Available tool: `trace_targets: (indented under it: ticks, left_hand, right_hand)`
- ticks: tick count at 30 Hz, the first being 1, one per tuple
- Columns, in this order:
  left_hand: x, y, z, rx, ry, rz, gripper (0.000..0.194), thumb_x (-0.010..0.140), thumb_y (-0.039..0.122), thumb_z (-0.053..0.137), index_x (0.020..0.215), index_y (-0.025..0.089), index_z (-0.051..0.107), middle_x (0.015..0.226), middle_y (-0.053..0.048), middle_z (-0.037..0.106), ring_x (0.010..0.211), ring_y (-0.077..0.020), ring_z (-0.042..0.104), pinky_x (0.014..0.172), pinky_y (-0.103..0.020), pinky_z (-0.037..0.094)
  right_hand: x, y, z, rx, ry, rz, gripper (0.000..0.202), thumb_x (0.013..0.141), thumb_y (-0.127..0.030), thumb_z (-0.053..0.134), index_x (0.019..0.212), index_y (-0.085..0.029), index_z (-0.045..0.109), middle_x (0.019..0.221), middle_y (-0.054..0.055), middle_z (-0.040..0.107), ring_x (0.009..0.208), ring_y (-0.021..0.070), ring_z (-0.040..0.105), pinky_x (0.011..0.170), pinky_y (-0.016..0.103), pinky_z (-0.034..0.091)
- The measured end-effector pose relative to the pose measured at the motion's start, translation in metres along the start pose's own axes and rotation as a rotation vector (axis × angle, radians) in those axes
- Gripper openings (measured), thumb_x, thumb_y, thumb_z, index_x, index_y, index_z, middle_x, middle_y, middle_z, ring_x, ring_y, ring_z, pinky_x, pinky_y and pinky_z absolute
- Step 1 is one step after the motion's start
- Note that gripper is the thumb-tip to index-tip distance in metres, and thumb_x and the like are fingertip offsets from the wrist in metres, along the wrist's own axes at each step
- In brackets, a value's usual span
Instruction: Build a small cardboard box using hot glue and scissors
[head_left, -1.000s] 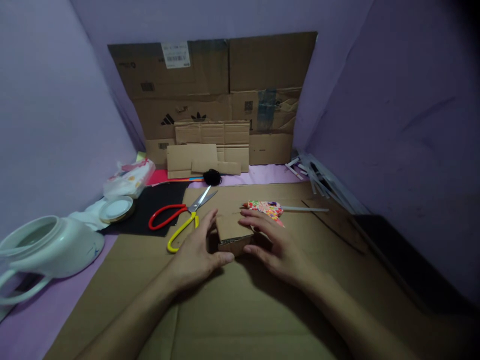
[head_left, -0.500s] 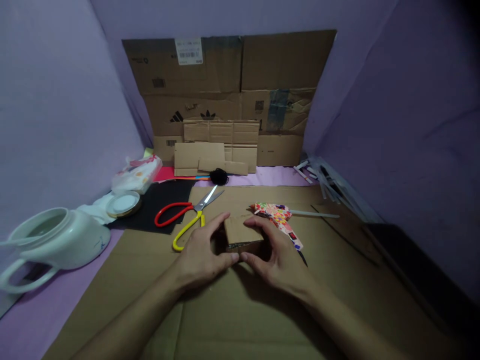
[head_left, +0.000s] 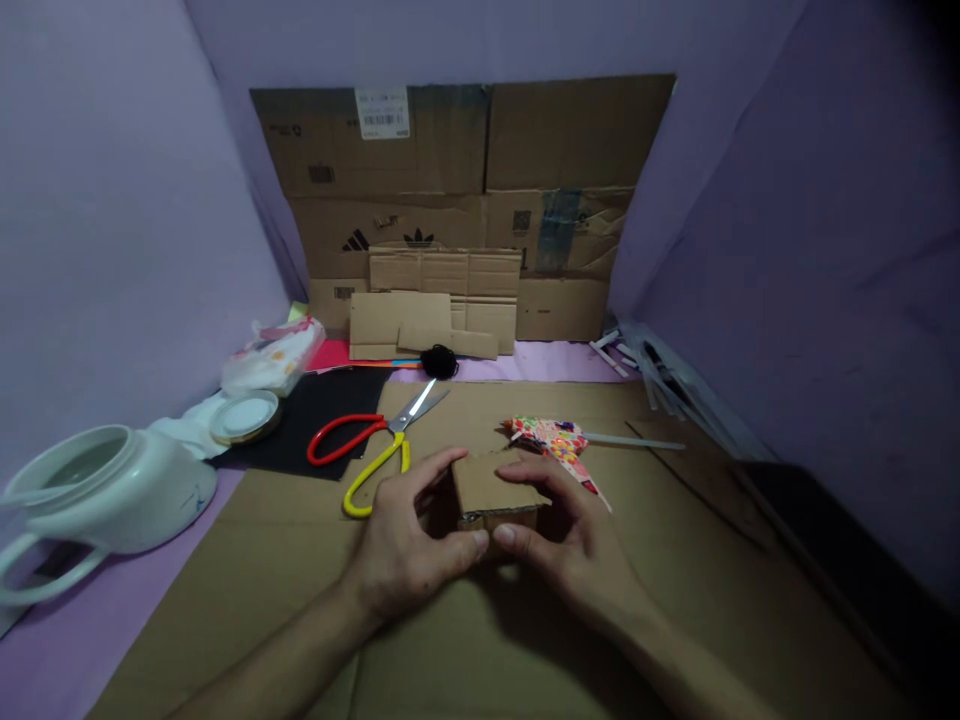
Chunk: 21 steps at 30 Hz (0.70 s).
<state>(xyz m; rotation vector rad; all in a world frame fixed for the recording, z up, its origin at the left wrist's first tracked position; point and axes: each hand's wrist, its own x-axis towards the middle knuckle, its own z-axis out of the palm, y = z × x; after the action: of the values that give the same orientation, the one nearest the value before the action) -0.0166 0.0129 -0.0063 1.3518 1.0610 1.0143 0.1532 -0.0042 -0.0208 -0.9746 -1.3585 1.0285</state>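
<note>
A small cardboard box point(head_left: 495, 483) is held between my two hands above the cardboard sheet point(head_left: 300, 570). My left hand point(head_left: 409, 535) grips its left side, thumb on the near face and fingers along the far left corner. On the right, my right hand point(head_left: 566, 525) has its thumb at the near face and its fingers over the top's right part. The top panel sits slightly askew over the near right edge. Just beyond lie scissors point(head_left: 396, 425) with red and yellow handles, blades apart, and a patterned hot glue gun point(head_left: 551, 440) with a glue stick in its back.
A white teapot point(head_left: 112, 490) and a round lid point(head_left: 246, 415) stand at the left, near black paper point(head_left: 300, 440). Cardboard pieces point(head_left: 401, 320) lean at the back behind black yarn point(head_left: 439, 361). Glue sticks point(head_left: 656, 365) and a dark flat object point(head_left: 817, 530) lie right.
My hands and the small box sit a little lower in view, as does the whole scene. The top panel now juts further past the box's right edge, and my right thumb has shifted slightly right.
</note>
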Motion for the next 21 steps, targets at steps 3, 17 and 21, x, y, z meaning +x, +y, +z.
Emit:
trace_targets:
  ticks: [3, 17, 21]
  left_hand:
    - [-0.001, 0.001, -0.003, 0.005, -0.062, -0.002, 0.066, 0.064, 0.023, 0.074, 0.126, 0.018, 0.054, 0.115, -0.010, 0.068, 0.106, -0.0325, 0.063, 0.086, -0.039, 0.054]
    - [0.001, -0.001, -0.008, 0.273, -0.043, 0.295, 0.028, 0.071, 0.025, 0.070, 0.099, 0.027, 0.071, 0.103, -0.005, 0.067, 0.098, -0.0264, 0.061, 0.081, -0.034, 0.049]
    - [0.000, 0.002, -0.007, 0.251, -0.030, 0.325, 0.031, 0.072, 0.022, 0.069, 0.103, 0.026, 0.069, 0.105, -0.004, 0.067, 0.097, -0.0230, 0.061, 0.080, -0.029, 0.050]
  right_hand:
    - [-0.001, -0.001, 0.001, 0.071, -0.003, 0.074, 0.031, 0.069, -0.015, 0.072, 0.095, -0.027, 0.061, 0.101, 0.003, 0.060, 0.091, 0.0205, 0.065, 0.072, 0.031, 0.057]
    - [-0.003, 0.002, -0.001, 0.045, 0.036, 0.062, 0.034, 0.067, -0.018, 0.076, 0.096, -0.027, 0.063, 0.100, 0.004, 0.063, 0.096, 0.0233, 0.063, 0.079, 0.037, 0.054]
    - [0.000, 0.002, -0.001, 0.054, 0.023, 0.094, 0.039, 0.068, -0.021, 0.075, 0.104, -0.027, 0.062, 0.115, 0.006, 0.061, 0.102, 0.0252, 0.063, 0.082, 0.040, 0.054]
